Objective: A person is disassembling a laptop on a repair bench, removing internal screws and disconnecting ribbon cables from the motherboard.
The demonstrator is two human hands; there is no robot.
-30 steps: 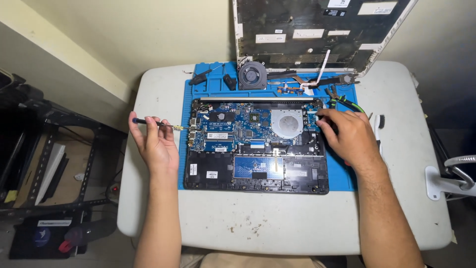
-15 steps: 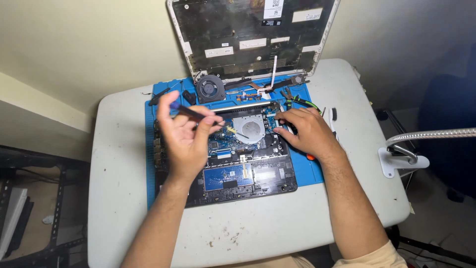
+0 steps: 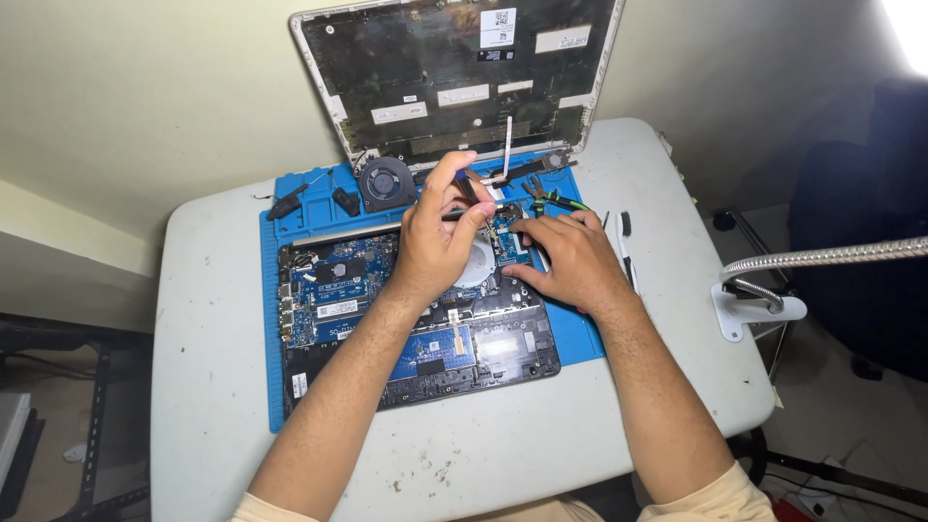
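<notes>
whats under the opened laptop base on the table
A blue work mat lies under the laptop base, showing along its left, top and right edges, on the white table. Whether anything lies between mat and base is hidden.

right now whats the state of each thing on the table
laptop: bottom cover off, boards bared
lid: up, tilted back
fan: out, lying on the blue mat
left hand: gripping a screwdriver
right hand: flat on the laptop
pliers: lying on mat
</notes>
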